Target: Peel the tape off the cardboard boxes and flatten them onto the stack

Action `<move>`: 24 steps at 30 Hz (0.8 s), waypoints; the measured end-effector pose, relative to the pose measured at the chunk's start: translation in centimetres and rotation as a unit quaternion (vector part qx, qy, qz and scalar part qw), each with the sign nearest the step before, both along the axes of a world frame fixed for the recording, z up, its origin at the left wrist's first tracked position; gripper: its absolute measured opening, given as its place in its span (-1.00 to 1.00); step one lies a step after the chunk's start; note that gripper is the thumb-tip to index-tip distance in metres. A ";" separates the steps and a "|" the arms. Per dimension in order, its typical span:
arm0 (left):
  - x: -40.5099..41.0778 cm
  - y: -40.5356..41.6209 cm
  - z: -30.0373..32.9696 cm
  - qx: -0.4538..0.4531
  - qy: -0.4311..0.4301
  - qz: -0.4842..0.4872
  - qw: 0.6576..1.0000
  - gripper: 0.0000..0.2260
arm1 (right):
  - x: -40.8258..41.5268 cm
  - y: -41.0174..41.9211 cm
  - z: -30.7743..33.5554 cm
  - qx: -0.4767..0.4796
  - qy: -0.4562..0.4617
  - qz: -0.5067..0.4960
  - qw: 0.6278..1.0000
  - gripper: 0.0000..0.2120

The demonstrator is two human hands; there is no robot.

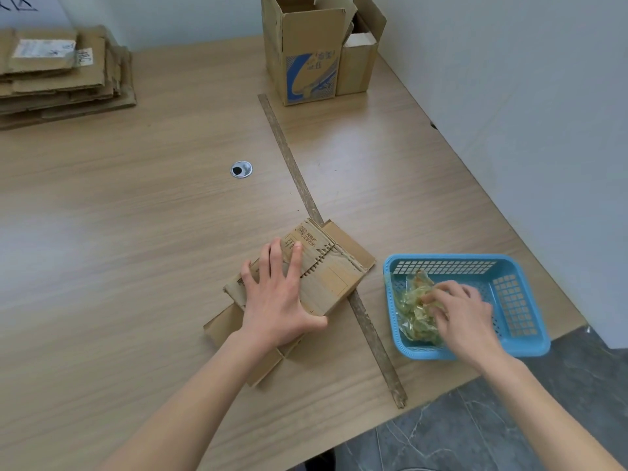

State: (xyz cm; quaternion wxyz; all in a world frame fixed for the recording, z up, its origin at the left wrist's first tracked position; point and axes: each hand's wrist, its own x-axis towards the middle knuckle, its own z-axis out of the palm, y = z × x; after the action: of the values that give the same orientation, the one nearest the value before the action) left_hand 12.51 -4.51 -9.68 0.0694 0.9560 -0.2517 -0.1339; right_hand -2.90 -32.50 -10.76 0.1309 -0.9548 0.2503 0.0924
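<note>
A flattened brown cardboard box [334, 273] lies on the wooden table near the front, its flaps spread out. My left hand [277, 297] presses down on it with fingers spread and straight. To the right stands a blue plastic basket [523, 290] holding a crumpled wad of peeled clear tape [413, 311]. My right hand [464, 311] reaches into the basket and its curled fingers touch the tape wad; whether it still grips the tape is unclear. The stack of flattened boxes [57, 73] sits at the far left corner.
Two upright open cardboard boxes, one with blue print [306, 59] and a plainer one [360, 56], stand at the back by the wall. A brown strip [306, 195] runs across the table. A round cable grommet [241, 169] sits mid-table. The table edge is close on the right.
</note>
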 end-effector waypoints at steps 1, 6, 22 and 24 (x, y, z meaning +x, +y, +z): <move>0.0 0.0 0.0 -0.001 0.000 0.000 1.000 0.23 | 0.4 -0.1 0.1 0.006 0.002 -0.022 1.000 -0.85; 0.0 0.0 0.0 -0.007 0.001 0.002 1.000 0.22 | 2.0 -0.8 0.4 0.012 0.041 -0.054 0.998 -0.87; 0.0 0.1 -0.1 -0.014 -0.002 0.000 1.000 0.21 | 1.2 -2.2 1.0 -0.029 0.015 -0.011 0.999 -0.37; 0.0 0.1 -0.1 -0.010 0.000 -0.001 1.000 0.21 | 1.0 -2.1 0.7 -0.043 0.030 -0.004 0.999 -0.34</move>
State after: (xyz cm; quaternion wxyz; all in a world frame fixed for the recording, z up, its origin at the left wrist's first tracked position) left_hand 12.46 -4.43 -9.75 0.0787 0.9550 -0.2539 -0.1314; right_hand -1.95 -34.64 -10.06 0.0821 -0.9554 0.2618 0.1094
